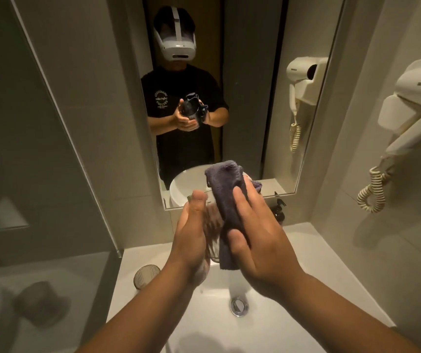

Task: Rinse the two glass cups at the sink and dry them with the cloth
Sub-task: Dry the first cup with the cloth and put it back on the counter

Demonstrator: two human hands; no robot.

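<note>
Fingers of the right hand (257, 240) press a dark grey cloth (226, 200) against a ribbed clear glass cup (212, 225) gripped by the left hand (191, 240) above the white sink (219, 327); a second ribbed glass cup (146, 275) stands on the sink's left edge

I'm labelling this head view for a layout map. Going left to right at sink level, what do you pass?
Ribbed glass cup on the counter → left hand holding the second glass cup → dark cloth → right hand → soap bottle → wall hair dryer.

Bare forearms; mirror shows black printed T-shirt (178, 98), white headset (175, 34).
</note>
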